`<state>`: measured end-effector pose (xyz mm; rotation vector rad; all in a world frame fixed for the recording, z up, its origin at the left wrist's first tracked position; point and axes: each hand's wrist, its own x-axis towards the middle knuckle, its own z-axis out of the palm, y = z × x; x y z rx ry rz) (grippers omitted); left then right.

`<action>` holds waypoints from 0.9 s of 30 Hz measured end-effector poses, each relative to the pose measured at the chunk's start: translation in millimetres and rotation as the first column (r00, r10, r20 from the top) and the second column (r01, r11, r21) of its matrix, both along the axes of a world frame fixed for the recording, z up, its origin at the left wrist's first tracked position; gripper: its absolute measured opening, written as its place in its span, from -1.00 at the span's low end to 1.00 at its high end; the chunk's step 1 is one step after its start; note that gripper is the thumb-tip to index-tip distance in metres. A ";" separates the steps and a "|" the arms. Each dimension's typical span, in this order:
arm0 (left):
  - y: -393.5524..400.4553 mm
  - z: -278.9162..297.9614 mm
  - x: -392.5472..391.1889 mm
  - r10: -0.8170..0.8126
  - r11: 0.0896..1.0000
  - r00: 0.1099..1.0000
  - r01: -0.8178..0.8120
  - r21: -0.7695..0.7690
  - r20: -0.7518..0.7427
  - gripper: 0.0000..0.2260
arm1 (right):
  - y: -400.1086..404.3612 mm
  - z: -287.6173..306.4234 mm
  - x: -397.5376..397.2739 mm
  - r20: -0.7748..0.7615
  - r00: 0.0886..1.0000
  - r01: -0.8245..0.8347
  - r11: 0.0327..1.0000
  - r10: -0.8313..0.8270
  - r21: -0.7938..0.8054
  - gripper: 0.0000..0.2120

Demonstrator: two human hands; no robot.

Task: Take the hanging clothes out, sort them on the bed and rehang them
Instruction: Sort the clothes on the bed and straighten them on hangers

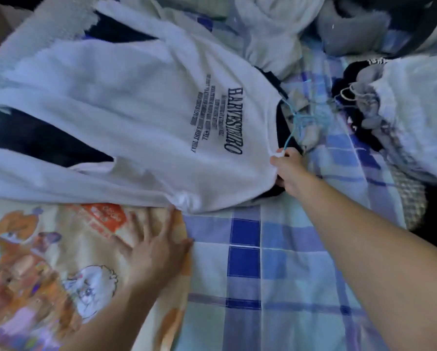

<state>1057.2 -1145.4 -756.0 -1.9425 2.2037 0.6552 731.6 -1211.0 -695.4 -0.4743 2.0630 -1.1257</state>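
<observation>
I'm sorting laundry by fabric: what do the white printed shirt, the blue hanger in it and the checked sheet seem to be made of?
White printed shirt: probably soft matte cotton jersey; it bunches and drapes where the right hand grips it. Blue hanger: thin, likely plastic-coated wire, though blurred. Checked sheet: flat woven cotton, or a blend, with a matte finish.
</observation>
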 end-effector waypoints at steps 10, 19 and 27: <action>-4.7 10.4 -25.8 -0.039 0.979 0.999 0.036 0.202 0.009 -0.09 | -23.5 14.4 -13.9 -0.560 0.828 0.102 0.978 0.016 0.179 -0.71; -4.5 -16.6 -28.9 -0.094 0.980 0.995 0.088 0.176 0.026 -0.07 | -7.7 -7.3 -21.4 -0.483 0.852 0.057 0.882 0.202 0.468 -0.44; 19.8 10.4 -47.5 -0.131 0.982 0.989 0.120 0.146 0.068 -0.29 | 164.1 -2.7 74.0 -0.637 0.736 -0.146 0.973 0.228 0.180 -0.52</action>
